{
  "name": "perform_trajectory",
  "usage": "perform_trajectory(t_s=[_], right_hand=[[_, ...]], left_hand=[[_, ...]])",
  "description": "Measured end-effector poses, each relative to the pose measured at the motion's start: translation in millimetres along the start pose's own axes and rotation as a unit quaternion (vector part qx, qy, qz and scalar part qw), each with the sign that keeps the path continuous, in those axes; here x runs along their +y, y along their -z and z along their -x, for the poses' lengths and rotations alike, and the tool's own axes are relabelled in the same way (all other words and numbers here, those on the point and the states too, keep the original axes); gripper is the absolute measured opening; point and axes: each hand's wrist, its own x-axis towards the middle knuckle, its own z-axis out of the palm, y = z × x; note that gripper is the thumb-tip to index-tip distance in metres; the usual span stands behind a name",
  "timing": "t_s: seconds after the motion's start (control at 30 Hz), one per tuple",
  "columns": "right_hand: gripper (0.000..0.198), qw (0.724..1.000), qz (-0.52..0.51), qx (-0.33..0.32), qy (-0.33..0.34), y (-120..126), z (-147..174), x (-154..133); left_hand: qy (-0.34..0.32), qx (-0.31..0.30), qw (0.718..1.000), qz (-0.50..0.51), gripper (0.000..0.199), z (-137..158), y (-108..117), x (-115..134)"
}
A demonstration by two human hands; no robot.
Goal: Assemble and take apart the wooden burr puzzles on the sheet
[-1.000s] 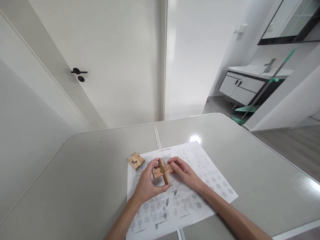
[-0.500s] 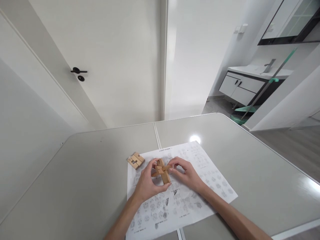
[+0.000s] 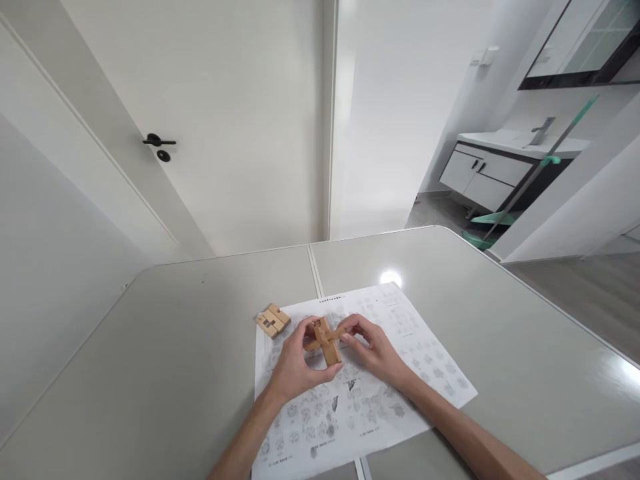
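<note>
A wooden interlocking puzzle (image 3: 327, 343), crossed from several notched sticks, is held just above the printed sheet. My left hand (image 3: 296, 363) grips it from the left, thumb at its lower end and fingers at its upper end. My right hand (image 3: 373, 343) pinches the tip of the stick that points right. Left of the hands, at the sheet's corner, lies a flat group of wooden puzzle pieces (image 3: 273, 321) side by side. Under both hands is the white paper sheet (image 3: 425, 353), covered in small grey diagrams.
The grey table (image 3: 175, 347) has a seam down its middle and a rounded far right corner. A white door (image 3: 240, 120) stands behind it. Off to the right are a sink cabinet (image 3: 483, 173) and a green-handled broom (image 3: 550, 160).
The puzzle has turned slightly between my hands, and a block on its upper face looks lower or tilted away. Both hands keep nearly the same place.
</note>
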Motion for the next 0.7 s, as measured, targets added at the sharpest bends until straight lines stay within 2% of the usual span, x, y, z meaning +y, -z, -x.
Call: perform_trajectory(t_s=[0.7], right_hand=[[0.025,0.999,-0.013,-0.036,-0.004,5.5,-2.3,-5.4]], left_hand=[[-0.003,0.024,1.0,-0.015,0.078,-0.6,1.7,-4.2]])
